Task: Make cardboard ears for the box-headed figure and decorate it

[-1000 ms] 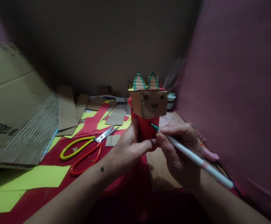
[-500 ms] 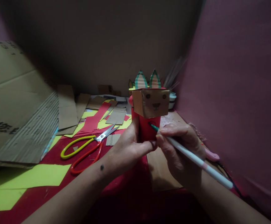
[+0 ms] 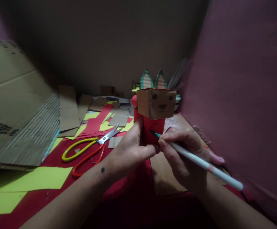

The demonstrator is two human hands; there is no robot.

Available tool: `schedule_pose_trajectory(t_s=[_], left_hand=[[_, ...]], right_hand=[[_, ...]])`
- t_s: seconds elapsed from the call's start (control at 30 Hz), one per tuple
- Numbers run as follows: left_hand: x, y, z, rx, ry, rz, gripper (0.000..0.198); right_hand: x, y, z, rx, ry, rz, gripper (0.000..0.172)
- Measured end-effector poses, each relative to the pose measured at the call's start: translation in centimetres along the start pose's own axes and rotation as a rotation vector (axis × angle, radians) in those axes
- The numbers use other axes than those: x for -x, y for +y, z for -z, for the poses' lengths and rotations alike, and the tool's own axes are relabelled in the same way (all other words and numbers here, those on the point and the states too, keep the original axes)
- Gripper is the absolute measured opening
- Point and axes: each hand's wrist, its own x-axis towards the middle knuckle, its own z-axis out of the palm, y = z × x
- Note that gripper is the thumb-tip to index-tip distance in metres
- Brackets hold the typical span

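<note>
A grey wall (image 3: 100, 41) rises in shadow behind a table spread with dark red cloth (image 3: 54, 159), and a pink wall (image 3: 248, 79) closes off the right side. Near the middle, above a brown board (image 3: 167, 178), the red paper animal figure (image 3: 148, 132) is upright in the left hand (image 3: 138, 149), whose thumb and fingers are wrapped around its lower body. Its boxy cardboard head (image 3: 162, 103) bears two drawn eyes, a nose and a mouth, and two pointed ears (image 3: 147, 79) edged in green stand on top.

The right hand (image 3: 186, 149) grips a white marker (image 3: 200, 162) between thumb and fingers, its green tip at the red body, where a dark curved line shows below the head. Whether the tip touches is hard to tell.

Left of the figure lie scissors (image 3: 103, 140) with one yellow and one red handle, blades spread. Beyond them are a red paper strip (image 3: 100, 119) and cardboard scraps (image 3: 119, 119) over yellow paper. More yellow sheets (image 3: 40, 178) lie at near left, below a large printed cardboard piece (image 3: 7, 76). A pink handle (image 3: 217, 158) shows just beyond the right hand.
</note>
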Motion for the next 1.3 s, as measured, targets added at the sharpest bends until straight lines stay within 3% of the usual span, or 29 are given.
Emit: schedule_pose_trajectory(t_s=[0.33,0.57,1.3], left_hand=[[-0.03,0.29,0.04,-0.068,0.040,0.046,0.041],[0.09,0.25,-0.01,-0.080,0.037,0.068,0.035],[-0.03,0.02,0.60,-0.140,0.043,0.100,0.045]], right_hand=[[0.12,0.05,0.24,-0.057,-0.053,-0.039,0.022],[0.61,-0.35,0.10,-0.086,0.004,-0.130,0.018],[0.72,-0.26,0.80,-0.162,-0.043,-0.133,0.021]])
